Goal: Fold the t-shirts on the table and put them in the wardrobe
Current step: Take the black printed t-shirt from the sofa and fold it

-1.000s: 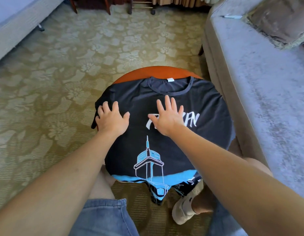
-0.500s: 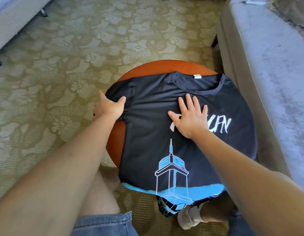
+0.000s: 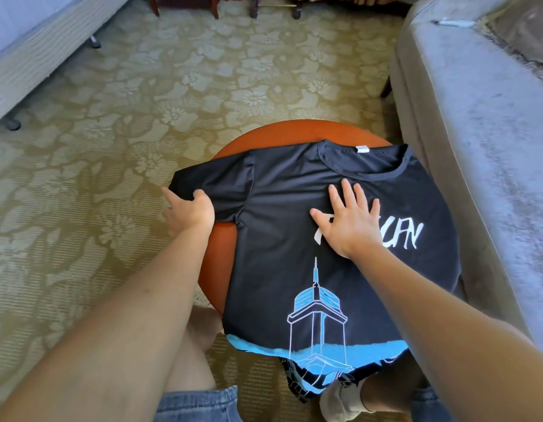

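A black t-shirt (image 3: 294,239) lies face up on a round orange-brown tabletop (image 3: 221,254), collar at the far side with a white tag showing, hem hanging over the near edge. Its print shows a blue and white tower above a blue band, with white lettering across the chest.

The left hand (image 3: 188,213) is at the shirt's left sleeve (image 3: 212,184) — its grip pinches the sleeve's edge, thumb on top, fingers curled under the cloth, and the sleeve is drawn out sideways past the tabletop rim. The right hand (image 3: 349,223) lies flat on the chest of the shirt just below the collar, fingers spread wide and holding nothing; it covers the first letters of the print.

The shirt's right side drapes off the tabletop toward a grey sofa (image 3: 477,147) that stands just beside it. A patterned olive carpet (image 3: 112,147) covers the floor. Below the tabletop show denim shorts (image 3: 197,405), bare knees and a pale shoe (image 3: 337,402). A grey bed edge (image 3: 35,56) runs along the far left.
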{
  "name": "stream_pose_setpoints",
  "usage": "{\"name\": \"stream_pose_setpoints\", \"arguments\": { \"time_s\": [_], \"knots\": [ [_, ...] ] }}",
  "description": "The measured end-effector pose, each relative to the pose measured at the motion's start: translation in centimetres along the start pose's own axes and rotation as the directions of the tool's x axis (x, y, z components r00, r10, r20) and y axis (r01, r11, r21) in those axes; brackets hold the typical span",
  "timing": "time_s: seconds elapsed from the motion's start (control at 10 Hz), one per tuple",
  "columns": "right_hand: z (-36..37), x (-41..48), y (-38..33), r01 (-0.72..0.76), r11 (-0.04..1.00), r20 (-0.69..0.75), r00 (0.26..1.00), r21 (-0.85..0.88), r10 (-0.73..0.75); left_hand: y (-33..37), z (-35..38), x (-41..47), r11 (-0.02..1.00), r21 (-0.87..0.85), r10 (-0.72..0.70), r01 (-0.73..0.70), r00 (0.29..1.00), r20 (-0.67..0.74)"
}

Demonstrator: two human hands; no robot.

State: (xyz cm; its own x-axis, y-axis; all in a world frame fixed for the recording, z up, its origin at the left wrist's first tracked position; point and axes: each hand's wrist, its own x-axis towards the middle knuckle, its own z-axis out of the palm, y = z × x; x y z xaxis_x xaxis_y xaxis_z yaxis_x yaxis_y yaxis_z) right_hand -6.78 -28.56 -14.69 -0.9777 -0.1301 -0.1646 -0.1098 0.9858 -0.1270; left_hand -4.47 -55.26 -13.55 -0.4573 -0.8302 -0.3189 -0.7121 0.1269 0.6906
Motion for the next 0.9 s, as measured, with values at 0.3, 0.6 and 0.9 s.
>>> {"name": "stream_pose_setpoints", "arguments": {
  "time_s": [0.3,0.6,0.9],
  "knots": [
    [0.1,0.0,0.0,-0.004,1.0,-0.009,1.0,0.01,0.004,-0.4,-0.7,1.2,0.944,-0.329,-0.048,0.002,0.99,-0.132],
    [0.2,0.0,0.1,-0.013,1.0,-0.015,1.0,0.002,0.013,-0.8,-2.3,4.0,0.848,-0.382,-0.12,0.366,0.836,0.535],
    [0.0,0.1,-0.2,-0.016,1.0,0.007,1.0,-0.026,0.016,0.4,-4.2,5.5,0.829,-0.551,0.13,0.092,0.928,0.35]
  ]
}}
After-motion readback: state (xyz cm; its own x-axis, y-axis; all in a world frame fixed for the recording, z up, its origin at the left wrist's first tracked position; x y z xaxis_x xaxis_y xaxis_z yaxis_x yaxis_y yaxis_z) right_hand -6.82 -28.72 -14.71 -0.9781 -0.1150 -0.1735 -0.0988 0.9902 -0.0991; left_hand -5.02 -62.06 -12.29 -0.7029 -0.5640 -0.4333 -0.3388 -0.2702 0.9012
